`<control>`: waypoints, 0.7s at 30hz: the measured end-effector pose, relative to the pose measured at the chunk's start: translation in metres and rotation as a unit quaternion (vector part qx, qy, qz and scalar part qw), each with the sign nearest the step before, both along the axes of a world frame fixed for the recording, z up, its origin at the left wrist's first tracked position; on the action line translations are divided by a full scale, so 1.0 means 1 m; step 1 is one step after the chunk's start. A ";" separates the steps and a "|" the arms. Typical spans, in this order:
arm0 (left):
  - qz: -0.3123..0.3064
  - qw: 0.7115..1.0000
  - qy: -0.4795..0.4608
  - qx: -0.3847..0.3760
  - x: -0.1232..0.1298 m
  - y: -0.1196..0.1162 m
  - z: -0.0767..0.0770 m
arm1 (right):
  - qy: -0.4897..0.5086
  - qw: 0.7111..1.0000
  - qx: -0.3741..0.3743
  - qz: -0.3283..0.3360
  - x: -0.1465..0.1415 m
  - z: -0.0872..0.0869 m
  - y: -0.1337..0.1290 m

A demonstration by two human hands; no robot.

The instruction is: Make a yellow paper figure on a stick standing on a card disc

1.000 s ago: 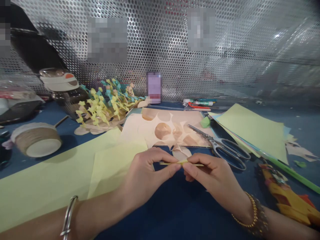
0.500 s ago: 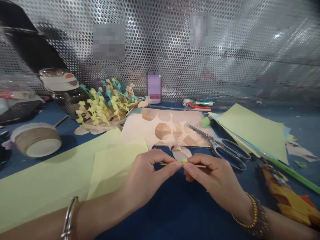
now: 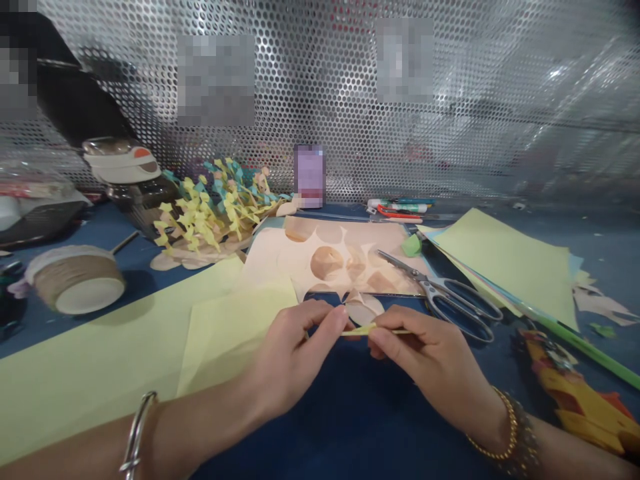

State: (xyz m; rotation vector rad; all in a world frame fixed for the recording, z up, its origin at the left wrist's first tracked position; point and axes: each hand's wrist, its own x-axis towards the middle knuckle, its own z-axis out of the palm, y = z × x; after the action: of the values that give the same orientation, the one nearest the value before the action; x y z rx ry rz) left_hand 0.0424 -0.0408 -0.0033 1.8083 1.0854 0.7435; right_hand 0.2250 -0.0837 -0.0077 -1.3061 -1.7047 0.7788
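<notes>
Between my two hands a thin yellow paper strip point(image 3: 361, 330) is stretched level above the blue table. My left hand point(image 3: 307, 350) has its thumb and fingers closed near the strip's left part. The right hand point(image 3: 417, 343) pinches the strip between thumb and forefinger, and a narrow end sticks out past those fingers. Just behind the fingertips lies a pale paper disc point(image 3: 364, 308). Beyond it is a peach sheet point(image 3: 270, 257) with round holes cut out. Grey-handled scissors point(image 3: 435, 290) rest on that sheet's right side, behind my right hand.
Yellow sheets point(image 3: 120, 353) lie at left, and a paper stack point(image 3: 510, 260) at right. Yellow and blue folded-paper strands point(image 3: 200, 213) stand back left, beside a dark bottle point(image 3: 137, 193). A twine roll point(image 3: 75, 280), a phone point(image 3: 310, 177), pens point(image 3: 400, 205) and a yellow item point(image 3: 580, 393) surround the work.
My left thumb and fingers have slid left from the middle of the strip, so more of it shows between the hands. My right hand stays almost in place.
</notes>
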 end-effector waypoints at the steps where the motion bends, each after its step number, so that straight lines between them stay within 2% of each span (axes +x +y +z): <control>1: -0.007 1.000 -0.004 -0.008 0.000 0.000 0.001 | -0.018 1.000 0.022 0.009 0.000 0.000 -0.001; 6: -0.054 0.998 0.011 -0.015 -0.001 0.002 0.007 | -0.053 0.993 0.084 0.064 0.000 0.000 -0.006; 9: -0.065 0.998 -0.012 -0.017 -0.001 0.002 0.009 | -0.047 0.995 0.078 0.033 0.001 -0.001 -0.004; 12: -0.047 0.997 -0.063 -0.013 0.000 0.000 0.006 | -0.022 0.999 0.033 -0.005 0.002 -0.001 -0.001; 15: -0.010 0.998 -0.064 -0.001 0.001 -0.002 0.002 | 0.004 1.000 0.001 -0.011 0.002 0.000 0.000; 21: 0.019 0.999 -0.047 -0.009 0.001 -0.001 0.001 | 0.007 1.000 0.000 -0.002 0.000 -0.002 -0.001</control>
State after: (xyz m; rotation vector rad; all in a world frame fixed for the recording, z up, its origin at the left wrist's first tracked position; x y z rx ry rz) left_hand 0.0436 -0.0416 -0.0027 1.7243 1.0637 0.8295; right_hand 0.2248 -0.0844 -0.0094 -1.3011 -1.6910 0.7840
